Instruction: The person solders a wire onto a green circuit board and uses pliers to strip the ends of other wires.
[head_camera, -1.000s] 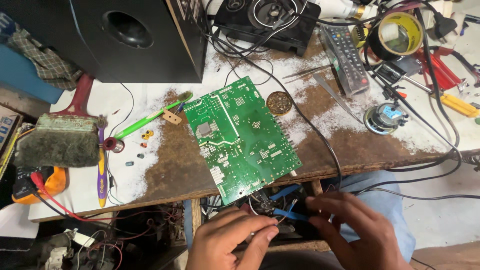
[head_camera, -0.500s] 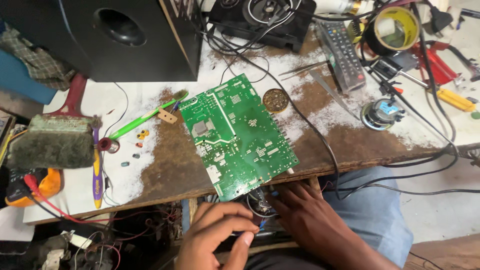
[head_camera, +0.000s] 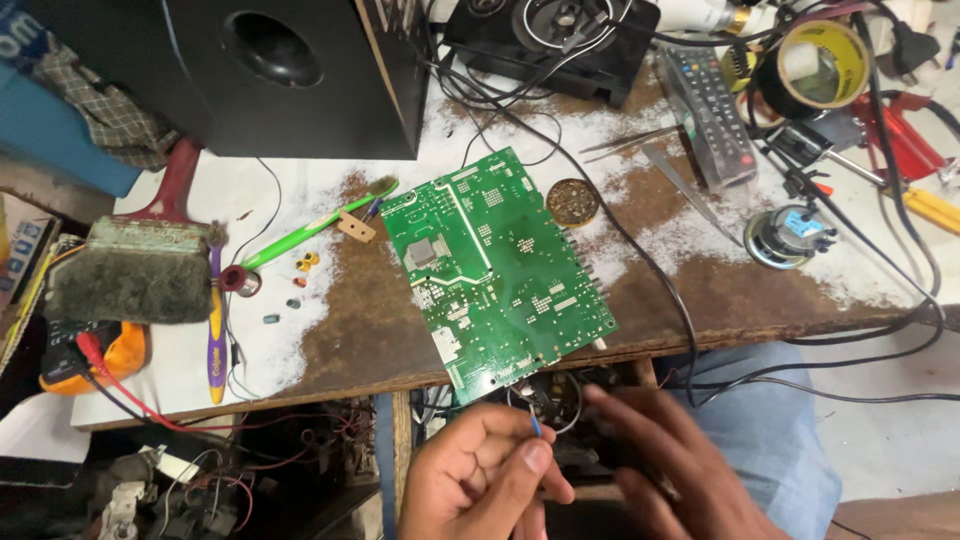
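Left hand pinches a blue wire below the circuit board.

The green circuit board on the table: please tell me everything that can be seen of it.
The green circuit board is a flat rectangle lying on the worn wooden table, turned at an angle. It carries fine pale traces, small solder pads and one square grey chip. Its near corner overhangs the table's front edge, just above the left hand. A black cable runs close past its right side.
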